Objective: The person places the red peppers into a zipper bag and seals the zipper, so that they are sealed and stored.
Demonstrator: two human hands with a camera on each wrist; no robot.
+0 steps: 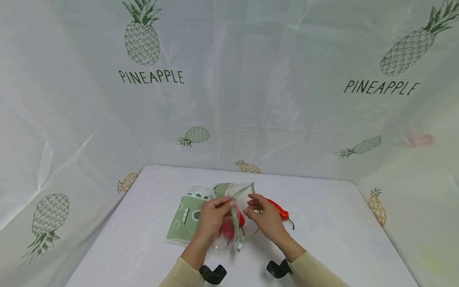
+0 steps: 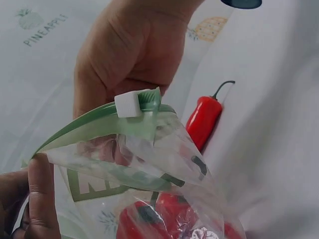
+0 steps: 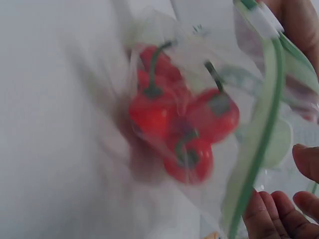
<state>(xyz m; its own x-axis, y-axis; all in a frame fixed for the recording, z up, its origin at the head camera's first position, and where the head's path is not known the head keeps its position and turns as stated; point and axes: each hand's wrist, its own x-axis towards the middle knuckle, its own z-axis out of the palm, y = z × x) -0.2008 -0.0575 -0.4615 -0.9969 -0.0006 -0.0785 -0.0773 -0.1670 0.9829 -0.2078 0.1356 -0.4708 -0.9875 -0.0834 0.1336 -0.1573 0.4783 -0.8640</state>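
My left hand (image 1: 209,219) pinches the green zip rim of a clear slider zip bag (image 2: 194,174) between thumb and finger. A white slider (image 2: 128,104) sits near one end of that rim. Several red peppers (image 3: 154,109) with green stems lie in the lower part of the bag, seen through the plastic. Beside the bag's mouth is my right hand (image 1: 267,219), thumb and fingers apart and loosely bent, with nothing held between them. Past that hand, a long red chili pepper (image 1: 283,213) lies on the table, partly hidden by it.
A flat green pouch (image 1: 183,221) printed with a cartoon face lies left of the bag, partly behind my left hand. The white table (image 1: 322,223) is enclosed by sheeting (image 1: 251,99) with pineapple prints at the back and sides.
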